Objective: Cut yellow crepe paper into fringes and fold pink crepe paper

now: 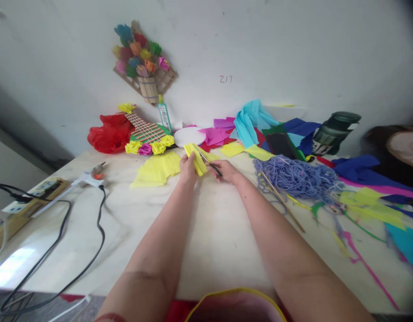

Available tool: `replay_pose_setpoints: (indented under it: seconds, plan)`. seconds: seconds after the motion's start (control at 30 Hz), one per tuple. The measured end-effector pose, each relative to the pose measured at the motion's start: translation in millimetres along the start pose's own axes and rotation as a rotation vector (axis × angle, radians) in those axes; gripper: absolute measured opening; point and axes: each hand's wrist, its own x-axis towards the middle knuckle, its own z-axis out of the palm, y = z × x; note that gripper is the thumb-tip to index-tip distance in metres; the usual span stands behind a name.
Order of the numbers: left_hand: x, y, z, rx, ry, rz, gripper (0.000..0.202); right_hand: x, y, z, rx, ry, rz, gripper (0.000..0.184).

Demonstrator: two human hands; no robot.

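Note:
My left hand (189,169) is closed on a folded strip of yellow crepe paper (198,164), held above the middle of the table. My right hand (227,171) grips the dark handles of a pair of scissors (214,168). The blades reach up and left to the folded paper; whether they are cutting into it I cannot tell. Left of my left hand a larger sheet of yellow crepe paper (155,170) lies flat. Just behind the hands rests a white round disc (189,137).
A glue gun (92,178) with a black cord lies left, near a power strip (35,201). Tangled purple yarn (295,176), a stick (283,203), a phone (280,146) and a dark green bottle (335,133) are right. A guitar-shaped craft (147,129) leans at the back.

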Motion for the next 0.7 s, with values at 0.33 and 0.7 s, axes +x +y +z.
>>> replay_pose_setpoints:
  seconds: [0.33,0.7]
  plan:
    - [-0.7,0.7,0.2,0.015,0.013,0.02,0.027,-0.9,-0.2,-0.5,-0.02,-0.016,0.022,0.03]
    - [-0.2,-2.2,0.5,-0.001,-0.004,0.057,0.032,-4.9,-7.5,0.6,-0.101,-0.023,0.003,0.026]
